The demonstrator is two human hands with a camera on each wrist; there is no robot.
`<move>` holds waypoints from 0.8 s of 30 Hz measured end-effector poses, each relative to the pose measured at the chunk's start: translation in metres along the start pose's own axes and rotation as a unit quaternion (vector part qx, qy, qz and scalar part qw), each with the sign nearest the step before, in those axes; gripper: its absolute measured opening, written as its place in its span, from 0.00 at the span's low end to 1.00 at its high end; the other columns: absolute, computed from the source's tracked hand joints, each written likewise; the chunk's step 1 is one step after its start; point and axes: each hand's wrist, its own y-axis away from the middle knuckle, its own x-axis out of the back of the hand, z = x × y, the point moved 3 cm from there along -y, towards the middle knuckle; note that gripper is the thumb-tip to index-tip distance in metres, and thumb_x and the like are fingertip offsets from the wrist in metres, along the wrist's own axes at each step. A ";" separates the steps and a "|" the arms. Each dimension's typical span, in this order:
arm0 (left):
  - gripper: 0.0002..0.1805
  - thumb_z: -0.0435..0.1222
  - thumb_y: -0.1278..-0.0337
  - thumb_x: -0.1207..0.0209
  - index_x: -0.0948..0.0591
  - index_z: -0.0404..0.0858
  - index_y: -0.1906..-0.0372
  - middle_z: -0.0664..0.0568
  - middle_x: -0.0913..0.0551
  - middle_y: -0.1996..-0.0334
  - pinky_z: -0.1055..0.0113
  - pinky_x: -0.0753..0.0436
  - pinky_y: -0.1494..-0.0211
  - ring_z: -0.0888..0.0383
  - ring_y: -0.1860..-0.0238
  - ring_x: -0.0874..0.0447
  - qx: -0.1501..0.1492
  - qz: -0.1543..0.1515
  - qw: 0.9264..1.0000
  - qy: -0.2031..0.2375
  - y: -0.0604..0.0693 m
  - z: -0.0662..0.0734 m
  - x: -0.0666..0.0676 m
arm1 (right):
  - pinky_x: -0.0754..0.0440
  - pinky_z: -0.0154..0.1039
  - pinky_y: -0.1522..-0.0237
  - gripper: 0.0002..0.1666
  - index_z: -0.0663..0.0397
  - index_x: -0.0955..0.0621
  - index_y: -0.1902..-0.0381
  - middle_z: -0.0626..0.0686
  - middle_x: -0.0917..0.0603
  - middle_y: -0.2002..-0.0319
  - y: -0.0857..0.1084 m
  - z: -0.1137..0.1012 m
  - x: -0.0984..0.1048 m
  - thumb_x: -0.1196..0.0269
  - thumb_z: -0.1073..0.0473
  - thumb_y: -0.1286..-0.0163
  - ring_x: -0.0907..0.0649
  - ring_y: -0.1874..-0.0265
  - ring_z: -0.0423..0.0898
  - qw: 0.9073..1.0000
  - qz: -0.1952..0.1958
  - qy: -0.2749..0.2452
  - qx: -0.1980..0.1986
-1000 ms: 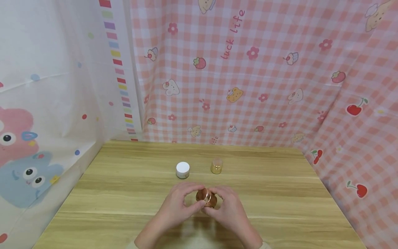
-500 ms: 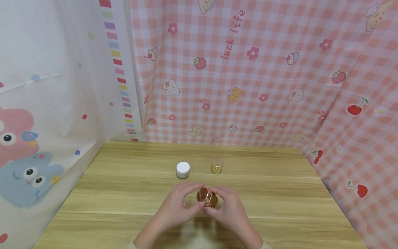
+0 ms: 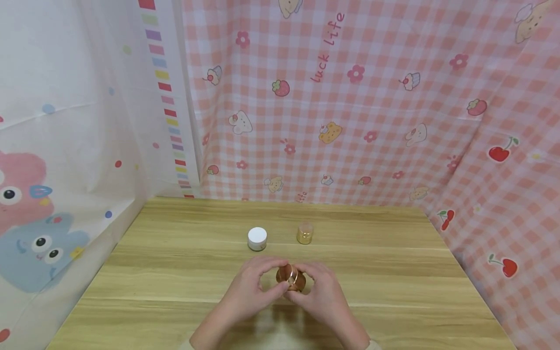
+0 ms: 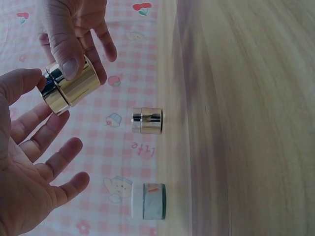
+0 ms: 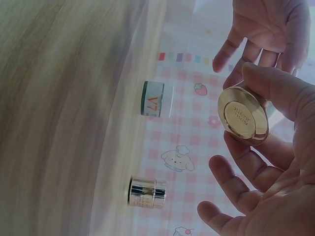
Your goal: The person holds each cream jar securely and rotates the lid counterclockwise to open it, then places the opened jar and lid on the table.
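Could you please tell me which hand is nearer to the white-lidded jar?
The left hand: it is just on the near side of the white-lidded jar, not touching it. The right hand is also on the near side, but farther off to the right.

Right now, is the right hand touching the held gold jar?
Touching. Left wrist view: the right hand has its thumb against the held gold jar, no gap.

In the head view, the table (image 3: 175, 272) takes the lower part of the frame, with the cloth (image 3: 376, 107) behind it. Below the centre, the left jar (image 3: 257, 238) and the right jar (image 3: 305, 234) stand on it. Before them, the held jar (image 3: 294, 278) is between left hand (image 3: 253, 287) and right hand (image 3: 323, 289).
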 end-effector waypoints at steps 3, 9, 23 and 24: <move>0.21 0.39 0.41 0.25 0.12 0.44 0.43 0.60 0.09 0.46 0.50 0.16 0.34 0.57 0.40 0.13 0.006 0.001 1.000 0.001 0.000 -0.001 -0.001 | 0.12 0.44 0.44 0.27 0.43 0.09 0.51 0.42 0.06 0.55 0.000 0.000 0.000 0.13 0.55 0.51 0.12 0.52 0.38 1.000 0.002 -0.001 0.003; 0.20 0.40 0.41 0.25 0.12 0.44 0.43 0.59 0.08 0.46 0.52 0.16 0.35 0.57 0.41 0.13 0.011 0.003 1.000 -0.001 0.000 -0.001 -0.001 | 0.12 0.44 0.44 0.27 0.44 0.08 0.52 0.43 0.06 0.56 0.000 0.000 0.000 0.13 0.55 0.51 0.12 0.53 0.39 1.000 0.004 0.002 0.007; 0.18 0.42 0.38 0.26 0.12 0.47 0.44 0.61 0.09 0.47 0.52 0.15 0.35 0.59 0.41 0.14 0.027 -0.005 1.000 0.001 0.000 -0.001 -0.002 | 0.12 0.45 0.44 0.26 0.45 0.08 0.53 0.43 0.06 0.56 0.001 0.000 0.000 0.13 0.55 0.51 0.12 0.53 0.39 1.000 0.005 0.010 0.007; 0.19 0.42 0.38 0.26 0.12 0.46 0.43 0.61 0.09 0.46 0.52 0.16 0.34 0.59 0.41 0.14 0.030 -0.007 1.000 0.001 0.000 -0.001 -0.002 | 0.12 0.45 0.44 0.26 0.45 0.08 0.53 0.44 0.06 0.56 0.001 0.000 0.000 0.13 0.55 0.51 0.12 0.53 0.39 1.000 0.005 0.010 0.007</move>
